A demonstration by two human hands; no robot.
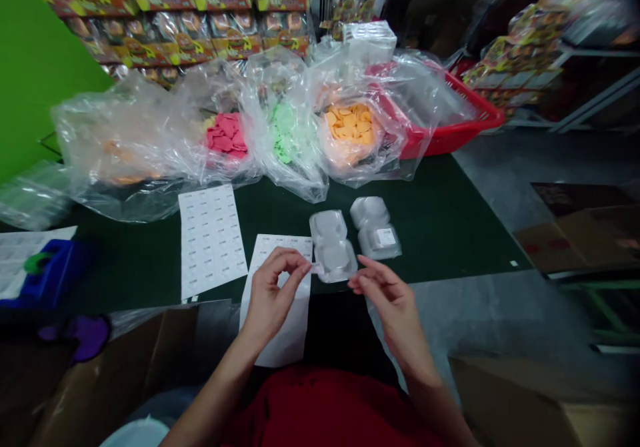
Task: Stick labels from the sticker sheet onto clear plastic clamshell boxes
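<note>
My left hand (277, 287) pinches a small white sticker (317, 269) between thumb and forefinger, over the near edge of a clear plastic clamshell box (334, 247). Beside that box's near right corner is my right hand (383, 290), its fingers loosely apart with nothing visible in them. Under my left hand lies a sheet of stickers (275, 340), hanging over the table's front edge. A second clamshell box (373, 217) sits just to the right and bears a white label (385, 236). Another sticker sheet (210, 240) lies flat further left.
Clear bags along the back hold pink pieces (227, 135), green pieces (284, 130) and orange pieces (350, 124). A red basket (450, 137) stands at the back right. On the left is a blue tape dispenser (57, 270). Packaged toy burgers (215, 33) are stacked behind the dark table (440, 213).
</note>
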